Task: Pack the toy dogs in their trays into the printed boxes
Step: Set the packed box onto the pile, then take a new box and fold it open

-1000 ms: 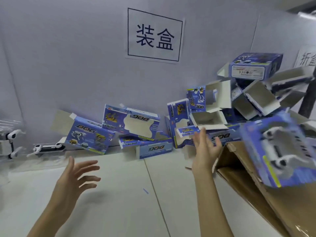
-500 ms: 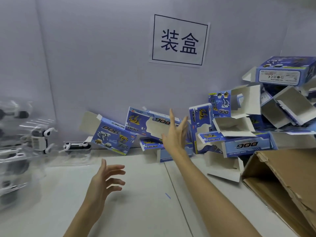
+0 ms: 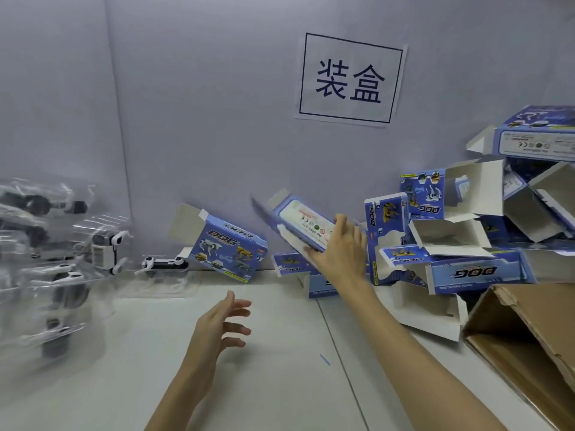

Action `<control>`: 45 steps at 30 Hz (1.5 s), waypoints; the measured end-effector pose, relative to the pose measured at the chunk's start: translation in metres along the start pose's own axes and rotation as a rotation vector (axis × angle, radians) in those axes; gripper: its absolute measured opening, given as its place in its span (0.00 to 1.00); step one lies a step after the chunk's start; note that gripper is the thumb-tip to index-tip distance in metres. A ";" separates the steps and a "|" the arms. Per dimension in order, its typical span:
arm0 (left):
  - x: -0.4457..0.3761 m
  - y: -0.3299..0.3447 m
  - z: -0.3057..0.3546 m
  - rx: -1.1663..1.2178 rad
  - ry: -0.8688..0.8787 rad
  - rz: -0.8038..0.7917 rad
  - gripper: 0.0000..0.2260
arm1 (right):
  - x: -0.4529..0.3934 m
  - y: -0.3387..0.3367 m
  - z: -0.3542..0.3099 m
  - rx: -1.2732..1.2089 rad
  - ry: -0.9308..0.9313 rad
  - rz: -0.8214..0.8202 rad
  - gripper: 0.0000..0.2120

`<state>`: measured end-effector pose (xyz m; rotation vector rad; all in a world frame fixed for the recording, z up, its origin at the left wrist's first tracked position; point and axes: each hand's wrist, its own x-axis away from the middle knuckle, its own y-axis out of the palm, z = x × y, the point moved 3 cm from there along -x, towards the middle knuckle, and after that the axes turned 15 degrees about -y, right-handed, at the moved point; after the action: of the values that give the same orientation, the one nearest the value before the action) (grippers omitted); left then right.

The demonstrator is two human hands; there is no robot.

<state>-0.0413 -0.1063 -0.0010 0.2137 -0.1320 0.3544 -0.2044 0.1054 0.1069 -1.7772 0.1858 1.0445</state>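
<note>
- The worktop [image 3: 249,384] is carrying everything; a slit brown carton [image 3: 529,343] is lying open at 4 o'clock, and anything knocked that way is likely tumbling in among its flaps.
- The heap of printed boxes [image 3: 473,244] is leaning loosely against the back wall from 2 to 3 o'clock, flaps hanging open; pulling one out from its foot is risking a slide of the ones resting above.
- The clear trays with toy dogs [image 3: 53,262] are stacking untidily at 9 o'clock, well apart from the boxes, so the task's toys are waiting unpacked; the slick plastic is probably slipping easily if grabbed in haste.
- The lifted box [image 3: 298,225], blurred and tilted at 12 o'clock, is being held at one end only, so it may be swinging, crushing or dropping onto the boxes beneath.
- The right hand [image 3: 339,253] is the grip at work, fingers curling round that box's near end.
- The left hand [image 3: 217,328] is hovering released at 6 o'clock, fingers spread, holding nothing and giving no support.
</note>
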 end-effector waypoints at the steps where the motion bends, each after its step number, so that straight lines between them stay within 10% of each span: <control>1: 0.002 0.001 0.001 -0.015 0.019 0.016 0.21 | 0.013 -0.006 -0.004 -0.139 0.034 0.092 0.41; 8: 0.015 0.008 0.020 0.004 0.152 -0.043 0.38 | 0.104 -0.004 -0.042 -1.212 0.060 -0.215 0.39; 12: 0.020 0.011 0.025 0.086 0.225 -0.098 0.37 | 0.133 0.002 -0.065 -1.188 -0.059 -0.434 0.43; 20: 0.028 0.026 0.020 0.043 0.281 -0.175 0.31 | 0.135 -0.012 -0.085 -1.181 -0.053 0.055 0.43; 35: 0.039 0.026 0.026 -0.059 0.393 -0.200 0.20 | 0.124 -0.032 -0.069 -1.101 -0.075 -0.037 0.28; 45: 0.038 0.013 0.037 -0.086 0.622 0.266 0.19 | 0.134 -0.022 -0.085 -1.019 -0.110 -0.032 0.42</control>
<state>-0.0141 -0.0900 0.0432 -0.0071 0.4414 0.6622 -0.0627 0.0900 0.0341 -2.5803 -0.5400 1.3241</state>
